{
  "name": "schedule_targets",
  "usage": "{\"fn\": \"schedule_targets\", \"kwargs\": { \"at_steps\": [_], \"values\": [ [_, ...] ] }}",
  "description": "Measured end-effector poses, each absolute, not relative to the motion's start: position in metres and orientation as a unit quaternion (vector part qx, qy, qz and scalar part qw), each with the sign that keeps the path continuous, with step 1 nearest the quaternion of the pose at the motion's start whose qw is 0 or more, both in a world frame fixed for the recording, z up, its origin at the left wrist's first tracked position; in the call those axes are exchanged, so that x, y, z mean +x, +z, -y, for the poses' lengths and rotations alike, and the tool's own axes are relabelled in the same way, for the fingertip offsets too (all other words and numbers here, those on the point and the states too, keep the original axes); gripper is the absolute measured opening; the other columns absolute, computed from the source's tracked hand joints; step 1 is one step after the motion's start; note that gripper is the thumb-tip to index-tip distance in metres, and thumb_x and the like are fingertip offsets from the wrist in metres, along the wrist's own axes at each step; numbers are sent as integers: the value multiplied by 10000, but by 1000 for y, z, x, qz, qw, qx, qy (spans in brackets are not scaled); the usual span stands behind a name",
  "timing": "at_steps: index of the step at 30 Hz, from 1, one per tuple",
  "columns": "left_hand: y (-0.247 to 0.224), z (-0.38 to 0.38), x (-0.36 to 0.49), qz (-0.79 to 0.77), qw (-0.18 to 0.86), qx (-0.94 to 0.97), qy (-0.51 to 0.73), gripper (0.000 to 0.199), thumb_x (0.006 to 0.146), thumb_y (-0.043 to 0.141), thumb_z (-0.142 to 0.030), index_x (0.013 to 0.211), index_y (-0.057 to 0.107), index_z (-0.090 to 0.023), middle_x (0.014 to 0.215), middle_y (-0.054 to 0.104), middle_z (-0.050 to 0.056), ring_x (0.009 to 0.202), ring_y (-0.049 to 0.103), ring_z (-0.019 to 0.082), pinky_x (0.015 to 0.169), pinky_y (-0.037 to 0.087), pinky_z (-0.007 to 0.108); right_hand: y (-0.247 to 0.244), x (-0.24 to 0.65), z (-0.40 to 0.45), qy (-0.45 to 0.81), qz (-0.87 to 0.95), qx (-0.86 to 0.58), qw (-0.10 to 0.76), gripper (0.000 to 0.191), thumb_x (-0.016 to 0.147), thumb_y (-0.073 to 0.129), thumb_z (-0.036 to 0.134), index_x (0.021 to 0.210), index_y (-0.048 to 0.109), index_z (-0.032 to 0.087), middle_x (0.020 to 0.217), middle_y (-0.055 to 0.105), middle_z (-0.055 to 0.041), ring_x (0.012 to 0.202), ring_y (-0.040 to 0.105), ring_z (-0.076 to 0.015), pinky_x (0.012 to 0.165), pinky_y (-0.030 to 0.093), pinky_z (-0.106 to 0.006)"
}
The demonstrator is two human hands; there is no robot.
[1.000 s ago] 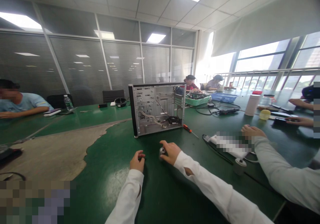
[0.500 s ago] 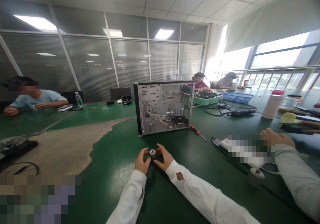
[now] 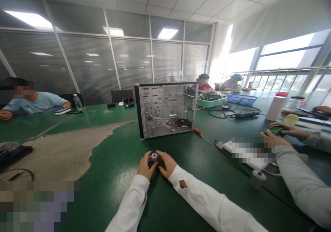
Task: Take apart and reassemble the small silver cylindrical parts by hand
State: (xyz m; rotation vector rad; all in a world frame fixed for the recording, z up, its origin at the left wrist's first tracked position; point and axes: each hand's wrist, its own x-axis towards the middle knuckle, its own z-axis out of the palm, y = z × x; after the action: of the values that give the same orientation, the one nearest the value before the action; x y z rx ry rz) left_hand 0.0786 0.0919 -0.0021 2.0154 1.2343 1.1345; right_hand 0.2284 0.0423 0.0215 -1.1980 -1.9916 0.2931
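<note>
Above the green table, my left hand is closed around a small grey metal cylinder with a silver top and dark openings. From the right, my right hand curves about the same cylinder, its forefinger at the rim and its thumb lower down. Beyond my hands stands an upright computer case with its side panel off. Inside it a black fan and loose pale cables lie near the bottom. To the right of the case is an orange-handled screwdriver. The cylinder's lower part is partly hidden by fingers.
A white power strip with cables lies to my right, near a co-worker's hands holding a dark phone-like thing. Farther back are a green basket, a blue basket and a white bottle. Another person sits far left.
My view has turned slightly right. My right hand has drawn in closer to the cylinder. The co-worker on the right now has both hands at a dark phone-like thing.
</note>
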Motion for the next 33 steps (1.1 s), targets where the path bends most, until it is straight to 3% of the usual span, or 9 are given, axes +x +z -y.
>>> {"fn": "schedule_targets", "kwargs": {
  "at_steps": [7, 33],
  "values": [
    [-1, -92, 78, -458, 269, 740, 414, 520, 618, 569, -257, 1104, 398, -183, 952, 580, 61, 937, 517, 196, 768, 420, 343, 31, 226, -36, 95, 806, -480, 333, 633, 631, 472, 121, 1221, 260, 207, 1125, 421, -74, 1015, 383, -205, 849, 331, -356],
    [3, -87, 81, -466, 269, 729, 422, 434, 611, 570, -223, 1031, 464, -183, 951, 571, 62, 914, 526, 191, 787, 413, 350, 28, 226, -37, 104, 799, -490, 332, 628, 623, 471, 110, 1208, 271, 222, 1103, 438, -62, 1004, 398, -194, 840, 334, -334]
  ]
}}
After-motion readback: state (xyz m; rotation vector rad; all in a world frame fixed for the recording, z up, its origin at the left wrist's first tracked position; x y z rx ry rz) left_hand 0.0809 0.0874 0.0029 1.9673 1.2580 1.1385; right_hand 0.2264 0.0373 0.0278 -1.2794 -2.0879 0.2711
